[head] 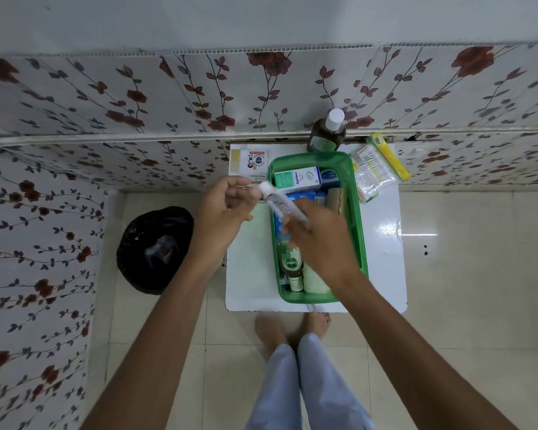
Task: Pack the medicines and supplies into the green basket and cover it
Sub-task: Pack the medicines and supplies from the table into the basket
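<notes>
The green basket point(359, 212) stands on a small white table point(382, 243). Inside it lie an Optibex box point(297, 178), a Dettol bottle point(292, 263), a brown roll point(337, 198) and blue packs. My right hand point(319, 240) grips a clear tube with a white cap point(277, 200), tilted over the basket's left rim. My left hand point(227, 206) pinches near the tube's cap end with curled fingers; whether it touches the cap I cannot tell. A white box point(250, 162) lies left of the basket, partly hidden by my left hand.
A brown bottle with a white cap point(328, 133) stands behind the basket. A pack of cotton swabs point(373, 172) and a yellow pack point(389, 156) lie at the table's far right. A black bin point(154, 249) sits on the floor to the left. My feet point(292, 327) are below the table.
</notes>
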